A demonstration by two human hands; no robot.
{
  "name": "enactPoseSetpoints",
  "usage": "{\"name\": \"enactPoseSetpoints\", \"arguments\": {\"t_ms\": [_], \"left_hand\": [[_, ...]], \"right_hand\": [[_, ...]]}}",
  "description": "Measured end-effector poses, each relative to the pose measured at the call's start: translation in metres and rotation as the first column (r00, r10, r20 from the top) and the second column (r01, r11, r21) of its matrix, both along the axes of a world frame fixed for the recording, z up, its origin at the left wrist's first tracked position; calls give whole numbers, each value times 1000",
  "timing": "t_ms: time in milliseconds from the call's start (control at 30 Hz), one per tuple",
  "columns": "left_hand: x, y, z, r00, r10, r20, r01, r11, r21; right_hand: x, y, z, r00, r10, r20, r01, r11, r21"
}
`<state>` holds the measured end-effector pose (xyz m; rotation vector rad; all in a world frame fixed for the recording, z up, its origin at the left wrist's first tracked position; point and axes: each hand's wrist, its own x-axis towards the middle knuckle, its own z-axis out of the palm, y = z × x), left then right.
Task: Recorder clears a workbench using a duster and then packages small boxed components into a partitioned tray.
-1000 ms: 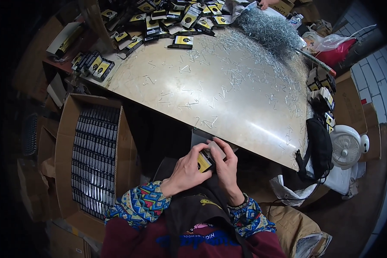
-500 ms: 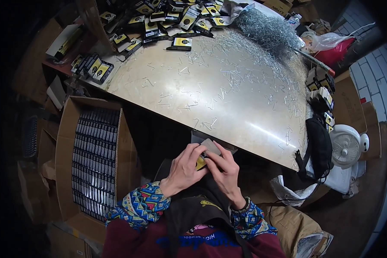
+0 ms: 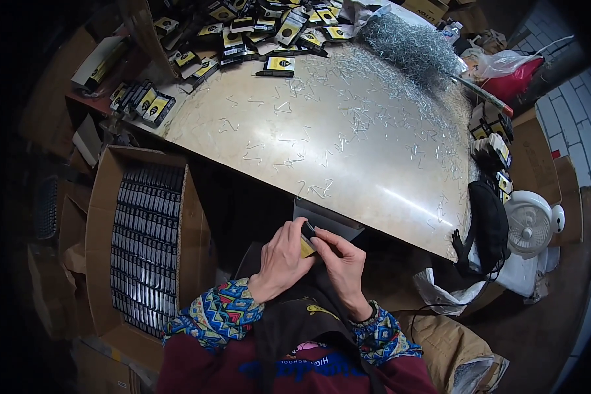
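The small box [image 3: 307, 249], black and yellow, is between the two hands, over the lap and just off the table's [image 3: 391, 174] near edge. Taking this box as the clock's centre, the left hand [image 3: 284, 256] lies at eight o'clock, with fingers curled around it and gripping. The right hand [image 3: 345, 262] is at four o'clock; its thumb and forefinger meet the dark end of the box — if they pinch or only press, I cannot tell.

The box looks like thin card, so I judge it light, rather stiff along its folds but easy to dent on the broad faces. The surface may be a little slippery. Better to hold it by the narrow sides, softly — and to touch the end only with fingertips. Similar boxes [image 3: 289, 29] are heaped at twelve o'clock.
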<state>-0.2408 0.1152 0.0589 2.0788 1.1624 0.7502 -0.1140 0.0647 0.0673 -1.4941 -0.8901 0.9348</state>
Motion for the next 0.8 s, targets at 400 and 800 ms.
{"name": "enactPoseSetpoints", "arguments": {"t_ms": [400, 800], "left_hand": [[-1, 1, -5, 999, -20, 28, 19, 999, 27], [1, 13, 19, 991, -11, 135, -5, 993, 119]], "right_hand": [[-3, -1, 4, 990, 25, 140, -33, 998, 55], [22, 15, 10, 758, -29, 651, -289, 881, 375]]}}
